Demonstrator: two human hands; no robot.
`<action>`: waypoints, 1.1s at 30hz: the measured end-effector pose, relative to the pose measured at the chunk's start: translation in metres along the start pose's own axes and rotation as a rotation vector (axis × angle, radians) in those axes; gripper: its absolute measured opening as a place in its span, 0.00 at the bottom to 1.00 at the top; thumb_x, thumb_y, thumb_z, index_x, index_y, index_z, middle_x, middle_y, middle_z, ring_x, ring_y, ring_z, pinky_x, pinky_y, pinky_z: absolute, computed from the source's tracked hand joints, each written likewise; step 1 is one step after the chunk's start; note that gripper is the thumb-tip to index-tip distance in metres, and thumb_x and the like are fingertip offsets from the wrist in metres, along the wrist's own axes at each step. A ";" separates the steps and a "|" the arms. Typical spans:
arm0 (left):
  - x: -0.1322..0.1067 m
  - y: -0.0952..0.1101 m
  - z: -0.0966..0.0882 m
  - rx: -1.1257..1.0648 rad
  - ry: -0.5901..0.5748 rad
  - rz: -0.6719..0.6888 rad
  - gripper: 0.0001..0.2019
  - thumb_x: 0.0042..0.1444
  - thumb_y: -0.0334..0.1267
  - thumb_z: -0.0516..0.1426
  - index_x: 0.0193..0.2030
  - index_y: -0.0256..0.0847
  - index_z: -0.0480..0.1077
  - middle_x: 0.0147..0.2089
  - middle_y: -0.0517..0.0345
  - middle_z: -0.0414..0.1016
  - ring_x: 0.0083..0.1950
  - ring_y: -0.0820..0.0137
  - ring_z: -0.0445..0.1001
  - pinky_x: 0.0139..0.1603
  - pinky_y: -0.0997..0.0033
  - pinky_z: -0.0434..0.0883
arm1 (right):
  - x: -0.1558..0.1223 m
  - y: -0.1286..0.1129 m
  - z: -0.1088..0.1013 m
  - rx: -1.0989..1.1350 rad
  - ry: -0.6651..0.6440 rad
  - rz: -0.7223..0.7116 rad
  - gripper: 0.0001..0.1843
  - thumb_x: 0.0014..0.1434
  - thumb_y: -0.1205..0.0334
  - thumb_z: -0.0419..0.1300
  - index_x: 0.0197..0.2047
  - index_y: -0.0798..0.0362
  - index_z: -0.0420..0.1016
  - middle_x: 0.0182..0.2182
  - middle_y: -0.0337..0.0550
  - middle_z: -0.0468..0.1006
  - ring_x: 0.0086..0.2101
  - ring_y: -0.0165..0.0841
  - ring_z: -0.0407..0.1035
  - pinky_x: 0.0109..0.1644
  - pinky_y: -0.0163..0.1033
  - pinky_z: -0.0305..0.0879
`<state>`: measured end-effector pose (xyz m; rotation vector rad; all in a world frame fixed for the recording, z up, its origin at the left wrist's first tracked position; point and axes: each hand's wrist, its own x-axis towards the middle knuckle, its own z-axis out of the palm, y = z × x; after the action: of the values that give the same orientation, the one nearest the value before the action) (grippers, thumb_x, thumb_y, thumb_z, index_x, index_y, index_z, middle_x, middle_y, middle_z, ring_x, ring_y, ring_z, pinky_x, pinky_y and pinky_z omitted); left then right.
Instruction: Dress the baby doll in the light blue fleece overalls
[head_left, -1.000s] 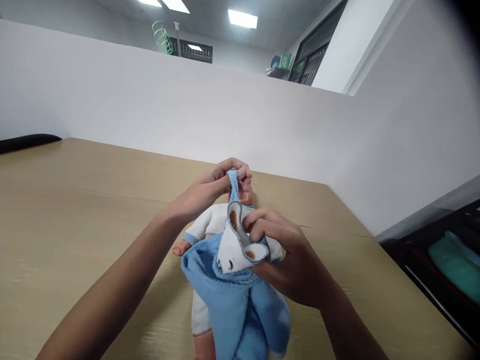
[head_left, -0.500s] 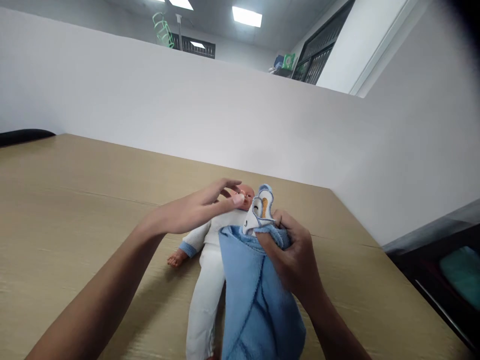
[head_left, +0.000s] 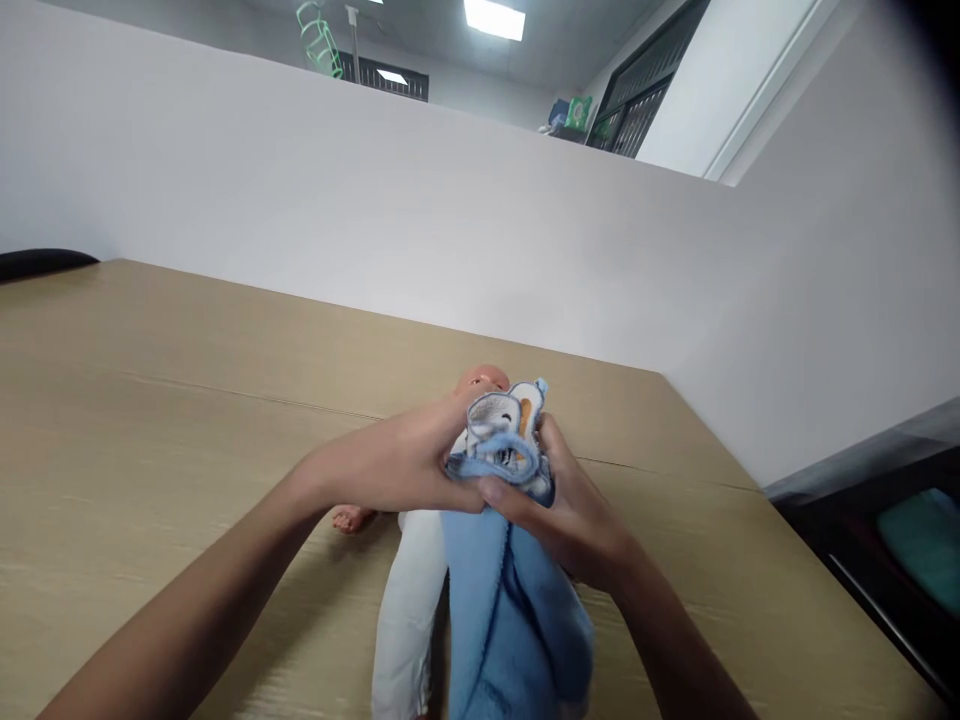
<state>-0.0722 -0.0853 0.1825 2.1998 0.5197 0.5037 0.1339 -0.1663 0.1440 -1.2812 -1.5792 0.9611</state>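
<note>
Left hand (head_left: 409, 455) and right hand (head_left: 576, 520) angled inward, thumbs close together, both grips pinching blue cloth (head_left: 476, 575) over doll (head_left: 409, 605)

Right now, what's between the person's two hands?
The bunched top of the blue cloth, with its white and orange parts, is between the left hand and right hand, held by both, as the head view shows.

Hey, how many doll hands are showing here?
1: a doll hand on the table, left of the white trouser leg. Another may be hidden behind the blue fleece cloth.
</note>
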 end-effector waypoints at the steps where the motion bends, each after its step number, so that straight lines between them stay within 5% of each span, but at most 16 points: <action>1: 0.000 -0.002 -0.003 -0.030 0.019 0.024 0.22 0.59 0.33 0.61 0.59 0.44 0.63 0.47 0.60 0.72 0.41 0.68 0.73 0.39 0.70 0.71 | 0.000 -0.001 -0.005 0.033 -0.052 -0.004 0.37 0.61 0.49 0.72 0.66 0.43 0.60 0.57 0.43 0.76 0.54 0.39 0.73 0.54 0.41 0.69; 3: 0.001 -0.007 -0.008 -0.090 0.058 0.062 0.19 0.64 0.32 0.57 0.61 0.45 0.63 0.48 0.59 0.73 0.45 0.67 0.73 0.44 0.70 0.71 | -0.001 -0.002 -0.018 0.037 -0.110 -0.015 0.32 0.63 0.48 0.70 0.65 0.43 0.62 0.56 0.42 0.75 0.53 0.39 0.72 0.55 0.41 0.68; 7: 0.004 -0.019 -0.015 -0.180 0.136 0.111 0.13 0.68 0.32 0.54 0.58 0.44 0.67 0.54 0.55 0.73 0.52 0.66 0.73 0.52 0.69 0.70 | 0.002 0.003 -0.045 -0.122 -0.143 -0.111 0.10 0.68 0.51 0.66 0.43 0.47 0.72 0.39 0.37 0.73 0.41 0.34 0.69 0.47 0.39 0.66; 9: 0.007 -0.021 -0.015 -0.246 0.155 0.134 0.09 0.71 0.34 0.53 0.54 0.42 0.70 0.51 0.55 0.73 0.51 0.66 0.73 0.51 0.70 0.70 | 0.005 0.007 -0.054 -0.119 -0.103 -0.216 0.09 0.67 0.55 0.68 0.43 0.46 0.73 0.42 0.39 0.73 0.47 0.36 0.70 0.54 0.40 0.66; 12: 0.009 -0.019 -0.012 -0.324 0.137 0.142 0.07 0.72 0.34 0.52 0.47 0.41 0.71 0.45 0.57 0.72 0.46 0.68 0.72 0.48 0.71 0.70 | 0.011 0.012 -0.057 -0.005 -0.032 -0.333 0.19 0.62 0.60 0.73 0.53 0.41 0.71 0.59 0.42 0.70 0.67 0.40 0.60 0.69 0.44 0.60; 15: 0.010 -0.014 -0.008 -0.348 0.083 0.126 0.07 0.71 0.32 0.52 0.46 0.41 0.72 0.42 0.58 0.73 0.43 0.69 0.72 0.47 0.70 0.70 | 0.018 0.020 -0.050 0.147 -0.202 -0.300 0.41 0.57 0.60 0.76 0.67 0.36 0.62 0.72 0.43 0.59 0.73 0.42 0.52 0.74 0.49 0.56; 18: 0.008 -0.009 -0.008 -0.341 0.024 0.148 0.10 0.71 0.31 0.50 0.46 0.41 0.72 0.44 0.57 0.73 0.44 0.68 0.73 0.47 0.71 0.71 | 0.024 0.028 -0.043 0.165 -0.406 -0.216 0.51 0.53 0.59 0.79 0.73 0.38 0.57 0.69 0.46 0.65 0.67 0.44 0.63 0.68 0.47 0.65; 21: 0.003 -0.006 -0.014 -0.284 -0.019 0.160 0.13 0.71 0.30 0.48 0.48 0.42 0.73 0.46 0.57 0.74 0.45 0.68 0.73 0.48 0.71 0.71 | 0.025 0.033 -0.041 0.098 -0.495 -0.171 0.41 0.53 0.58 0.78 0.67 0.45 0.69 0.54 0.44 0.78 0.51 0.41 0.75 0.53 0.41 0.73; 25: -0.006 -0.008 -0.028 -0.143 -0.060 0.043 0.13 0.71 0.32 0.49 0.54 0.46 0.73 0.51 0.57 0.76 0.51 0.66 0.74 0.54 0.69 0.71 | 0.019 0.032 -0.046 0.091 -0.390 -0.232 0.24 0.55 0.62 0.77 0.54 0.46 0.79 0.44 0.38 0.79 0.41 0.34 0.74 0.45 0.36 0.71; 29: -0.012 -0.012 -0.039 -0.130 -0.202 -0.020 0.14 0.67 0.38 0.55 0.58 0.45 0.71 0.52 0.56 0.77 0.51 0.62 0.75 0.51 0.68 0.73 | 0.009 0.026 -0.046 0.137 -0.211 -0.275 0.25 0.55 0.64 0.77 0.54 0.44 0.78 0.41 0.36 0.78 0.39 0.33 0.73 0.41 0.35 0.70; 33: -0.008 -0.013 -0.034 -0.098 -0.274 0.064 0.12 0.60 0.45 0.65 0.42 0.40 0.75 0.35 0.60 0.73 0.35 0.69 0.71 0.35 0.73 0.70 | 0.002 0.018 -0.038 0.010 -0.048 -0.301 0.21 0.57 0.61 0.76 0.52 0.44 0.78 0.41 0.38 0.81 0.39 0.35 0.75 0.43 0.38 0.72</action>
<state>-0.0991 -0.0611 0.1915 2.1515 0.2735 0.2487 0.1757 -0.1590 0.1400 -0.9831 -1.7425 0.8122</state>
